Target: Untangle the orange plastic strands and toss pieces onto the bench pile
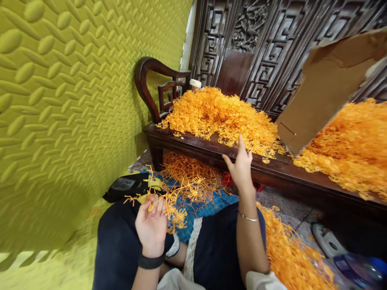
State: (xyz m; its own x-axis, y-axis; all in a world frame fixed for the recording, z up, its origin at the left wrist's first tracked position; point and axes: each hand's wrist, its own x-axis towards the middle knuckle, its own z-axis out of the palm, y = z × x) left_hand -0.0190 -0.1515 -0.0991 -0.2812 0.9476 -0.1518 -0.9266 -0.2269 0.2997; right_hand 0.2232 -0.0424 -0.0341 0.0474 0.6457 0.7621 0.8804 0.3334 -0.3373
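Observation:
My left hand [152, 229], palm up above my lap, has its fingers curled around an orange branched plastic sprig [175, 197] with small spidery, flower-like ends. My right hand [242, 171] reaches toward the front edge of the wooden bench [199, 144], thumb and fingers apart, with nothing visible in it. Just beyond its fingertips lies a heap of loose small orange plastic pieces [217, 112]. Below the bench, long thin orange stems [193, 167] are tangled over a blue woven sheet [222, 199].
A cardboard piece [328, 78] stands tilted between the heap and a second orange pile [353, 145]. More orange pieces [290, 245] lie at floor level on the right, near a blue-capped bottle [359, 270]. A black bag [127, 186] sits beside the yellow padded wall [75, 100].

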